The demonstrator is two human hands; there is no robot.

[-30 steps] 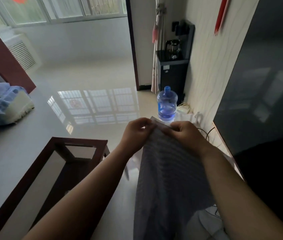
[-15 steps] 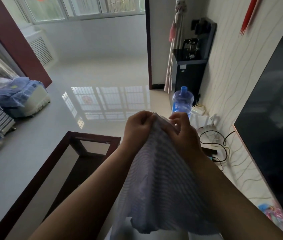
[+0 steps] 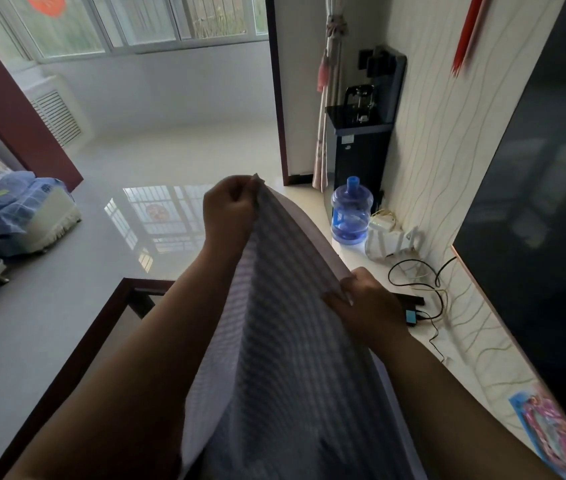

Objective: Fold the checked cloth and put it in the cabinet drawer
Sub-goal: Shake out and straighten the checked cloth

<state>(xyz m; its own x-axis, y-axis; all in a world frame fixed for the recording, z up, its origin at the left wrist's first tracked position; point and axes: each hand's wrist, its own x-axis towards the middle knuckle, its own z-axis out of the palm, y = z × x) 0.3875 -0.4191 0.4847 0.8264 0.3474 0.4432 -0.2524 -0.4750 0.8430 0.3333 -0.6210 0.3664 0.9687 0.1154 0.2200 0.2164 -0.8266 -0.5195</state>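
Note:
The checked cloth, grey-blue with fine pale lines, hangs in the air in front of me, filling the lower middle of the view. My left hand pinches its top corner, raised high at the centre. Lower and to the right, my right hand pinches the cloth's right edge. The top edge of the cloth runs taut between the two hands. No cabinet drawer shows in this view.
A dark wood-framed glass table stands lower left. A blue water bottle, a black water dispenser, cables and a dark TV screen line the right wall. Bedding lies at the left.
My hands, close together at the cloth's top before, have parted: the left hand rose with the corner, the right hand slid down and right along the edge.

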